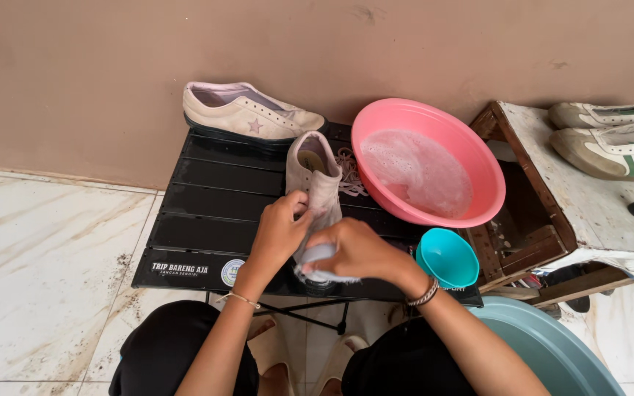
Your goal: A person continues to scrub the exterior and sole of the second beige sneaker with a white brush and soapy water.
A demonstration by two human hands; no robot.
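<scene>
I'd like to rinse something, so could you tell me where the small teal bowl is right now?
The small teal bowl sits at the black table's right front corner, just below the pink basin and beside the right hand.

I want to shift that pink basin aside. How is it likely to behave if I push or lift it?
The pink basin holds foamy water, so it is probably heavy and would slosh. Its thin plastic rim may flex. It overhangs the black table, so it could tip.

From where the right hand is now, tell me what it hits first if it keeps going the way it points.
The right hand points left, at the shoe it already touches with a brush. Just past that lies the left hand gripping the shoe. Depth is hard to judge.
</scene>
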